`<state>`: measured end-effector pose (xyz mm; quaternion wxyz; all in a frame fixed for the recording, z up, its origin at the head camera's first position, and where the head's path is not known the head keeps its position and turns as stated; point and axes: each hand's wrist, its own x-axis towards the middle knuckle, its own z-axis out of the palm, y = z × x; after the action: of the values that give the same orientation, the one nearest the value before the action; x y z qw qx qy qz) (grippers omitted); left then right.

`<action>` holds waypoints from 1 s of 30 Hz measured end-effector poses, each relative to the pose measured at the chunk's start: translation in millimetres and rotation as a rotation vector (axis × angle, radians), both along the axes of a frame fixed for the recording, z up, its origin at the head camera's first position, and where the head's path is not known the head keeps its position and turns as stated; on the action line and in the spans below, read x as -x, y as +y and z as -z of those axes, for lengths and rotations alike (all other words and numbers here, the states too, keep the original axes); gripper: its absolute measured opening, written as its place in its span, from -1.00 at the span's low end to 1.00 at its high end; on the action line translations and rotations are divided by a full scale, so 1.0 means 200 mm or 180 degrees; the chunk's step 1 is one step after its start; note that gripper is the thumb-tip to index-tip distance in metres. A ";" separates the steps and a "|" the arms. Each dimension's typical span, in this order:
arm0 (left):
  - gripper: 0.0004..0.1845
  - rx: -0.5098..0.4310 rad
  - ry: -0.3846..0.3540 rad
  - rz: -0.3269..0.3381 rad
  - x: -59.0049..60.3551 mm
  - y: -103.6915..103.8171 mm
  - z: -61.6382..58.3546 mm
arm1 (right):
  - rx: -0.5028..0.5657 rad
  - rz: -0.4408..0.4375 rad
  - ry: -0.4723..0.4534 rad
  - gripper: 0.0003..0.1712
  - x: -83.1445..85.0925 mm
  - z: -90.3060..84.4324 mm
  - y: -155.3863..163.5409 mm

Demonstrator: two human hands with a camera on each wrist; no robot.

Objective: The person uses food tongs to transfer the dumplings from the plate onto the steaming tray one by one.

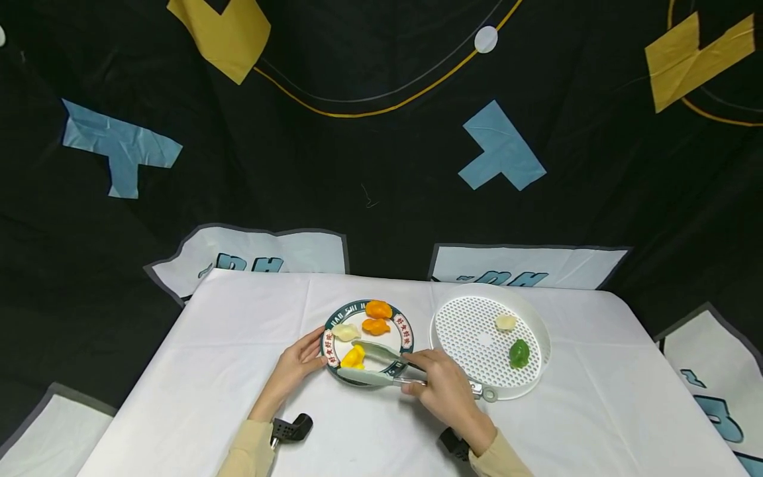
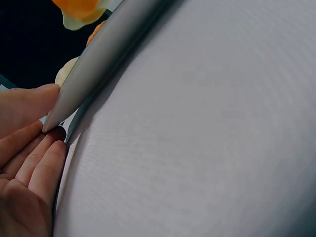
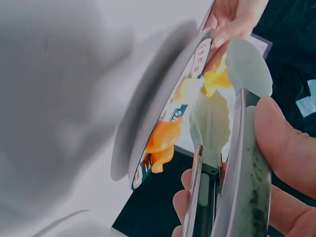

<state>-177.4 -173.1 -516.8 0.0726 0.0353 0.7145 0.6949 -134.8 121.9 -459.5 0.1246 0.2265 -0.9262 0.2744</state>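
My left hand (image 1: 296,364) grips the left rim of a round plate (image 1: 407,336) with a dark green patterned border, thumb above and fingers below. My right hand (image 1: 444,384) holds tongs (image 1: 381,350) with pale green heads, which stand either side of a yellow dumpling-shaped piece (image 1: 353,358) over the plate's lower left. Behind it on the plate are a cream piece (image 1: 346,332) and two orange pieces, one (image 1: 378,309) at the far rim, the other (image 1: 375,326) nearer the middle. One tong head fills much of the left wrist view, close to the left thumb.
Right of the plate stands a round white perforated tray (image 1: 471,341) with a cream piece (image 1: 506,322) and a green piece (image 1: 519,354) in it. The tongs' handle end overlaps its near rim. A white cloth (image 1: 238,331) covers the table, with a black curtain (image 1: 322,185) behind.
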 end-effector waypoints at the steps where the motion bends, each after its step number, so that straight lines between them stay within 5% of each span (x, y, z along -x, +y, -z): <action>1: -0.31 -0.0028 -0.0003 0.0006 0.00 0.00 0.00 | 0.0012 0.0023 0.0007 -0.46 0.00 0.00 0.01; 30: -0.31 -0.0023 0.0018 -0.0012 0.00 0.01 0.00 | 0.0111 0.0507 0.0303 -0.44 0.02 -0.10 0.32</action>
<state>-176.9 -171.9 -516.4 0.0691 0.0361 0.7123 0.6975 -139.4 185.5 -439.1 0.1939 0.1627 -0.9294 0.2686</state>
